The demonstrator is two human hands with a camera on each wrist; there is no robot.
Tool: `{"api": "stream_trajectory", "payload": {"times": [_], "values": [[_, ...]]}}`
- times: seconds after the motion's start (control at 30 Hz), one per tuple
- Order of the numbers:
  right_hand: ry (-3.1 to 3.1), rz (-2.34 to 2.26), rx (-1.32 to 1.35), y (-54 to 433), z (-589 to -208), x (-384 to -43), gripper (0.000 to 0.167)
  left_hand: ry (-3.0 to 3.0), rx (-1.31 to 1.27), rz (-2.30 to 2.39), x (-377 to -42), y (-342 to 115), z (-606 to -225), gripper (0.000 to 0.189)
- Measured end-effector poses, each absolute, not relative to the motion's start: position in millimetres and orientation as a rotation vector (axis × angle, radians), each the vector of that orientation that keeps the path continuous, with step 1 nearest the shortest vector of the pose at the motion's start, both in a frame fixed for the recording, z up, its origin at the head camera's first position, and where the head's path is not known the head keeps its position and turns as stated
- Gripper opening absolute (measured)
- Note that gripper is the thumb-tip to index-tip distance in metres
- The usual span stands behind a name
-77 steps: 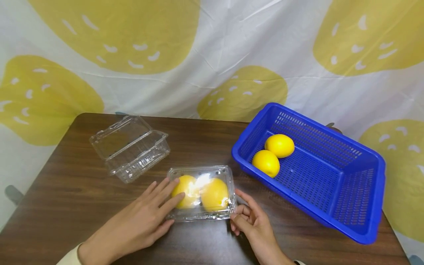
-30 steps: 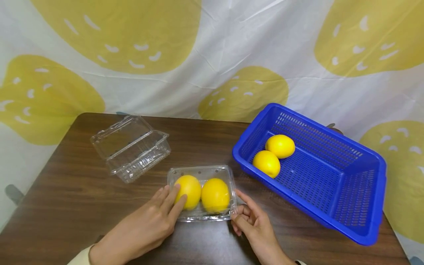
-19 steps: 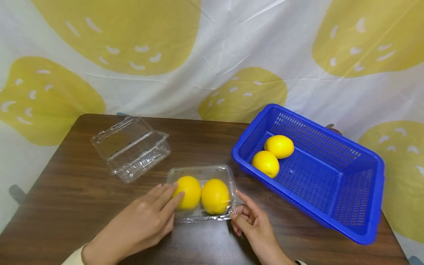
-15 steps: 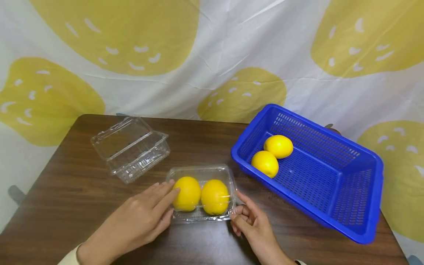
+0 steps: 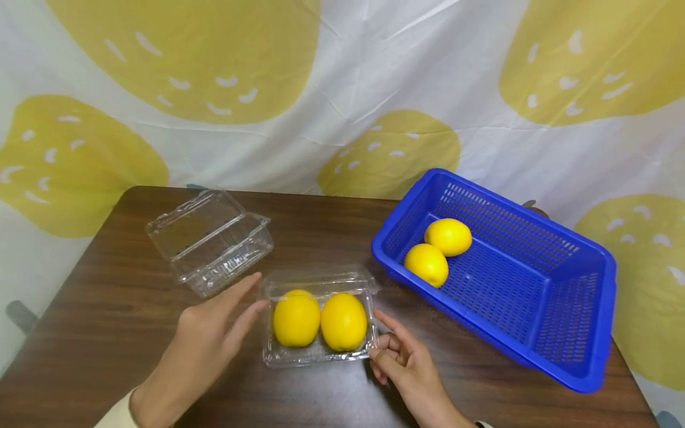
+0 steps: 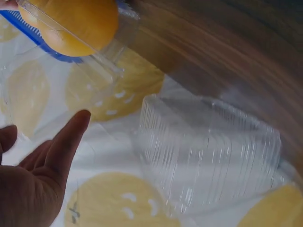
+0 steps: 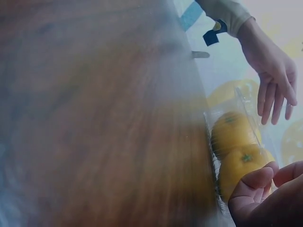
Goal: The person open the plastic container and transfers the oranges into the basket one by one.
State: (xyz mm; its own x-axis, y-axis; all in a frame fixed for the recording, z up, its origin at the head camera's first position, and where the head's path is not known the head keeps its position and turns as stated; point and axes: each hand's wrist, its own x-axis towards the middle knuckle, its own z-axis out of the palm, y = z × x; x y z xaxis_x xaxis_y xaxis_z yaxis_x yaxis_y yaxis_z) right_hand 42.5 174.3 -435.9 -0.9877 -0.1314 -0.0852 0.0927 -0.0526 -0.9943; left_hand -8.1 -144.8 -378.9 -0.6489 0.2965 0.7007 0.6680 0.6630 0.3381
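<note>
A clear plastic clamshell box (image 5: 289,359) stands on the table with two yellow citrus fruits (image 5: 344,321) side by side in it. Its lid (image 5: 316,277) is tilted up towards the back, uncovering the front of the box. My right hand (image 5: 407,362) pinches the box's front right corner between thumb and curled fingers, with the forefinger along the side wall. Just off the box's left side is my left hand (image 5: 211,333), fingers loosely extended and nothing in them. In the left wrist view that hand (image 6: 42,175) is apart from the box.
A second clear clamshell box (image 5: 214,244) lies opened at the back left, near the left hand. At right, a blue plastic basket (image 5: 535,351) holds two more yellow fruits (image 5: 448,236). A patterned cloth (image 5: 358,71) hangs behind the table.
The lid, lying over the fruits earlier, has swung up and back. My left hand has come off the box towards the left. My right hand keeps its grip on the corner.
</note>
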Motion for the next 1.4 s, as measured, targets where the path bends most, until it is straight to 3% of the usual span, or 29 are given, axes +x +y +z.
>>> {"api": "stream_trajectory", "payload": {"times": [0.13,0.27,0.4,0.7,1.4], "values": [[2.037,-2.169,-0.095,175,-437,42,0.067,-2.193,-0.660,-0.936,-13,-142,-383,0.052],[2.031,-2.165,-0.106,176,-436,42,0.067,-2.183,-0.621,-1.126,-15,-139,-384,0.033],[2.031,-2.163,-0.094,176,-436,43,0.066,-2.262,-0.576,-1.262,-14,-135,-384,0.056],[2.047,-2.154,-0.136,177,-437,43,0.066,-2.654,-0.486,-1.323,-17,-134,-382,0.079],[2.032,-2.167,-0.157,177,-438,45,0.067,-2.850,-0.386,-1.583,-45,-140,-408,0.080]]}}
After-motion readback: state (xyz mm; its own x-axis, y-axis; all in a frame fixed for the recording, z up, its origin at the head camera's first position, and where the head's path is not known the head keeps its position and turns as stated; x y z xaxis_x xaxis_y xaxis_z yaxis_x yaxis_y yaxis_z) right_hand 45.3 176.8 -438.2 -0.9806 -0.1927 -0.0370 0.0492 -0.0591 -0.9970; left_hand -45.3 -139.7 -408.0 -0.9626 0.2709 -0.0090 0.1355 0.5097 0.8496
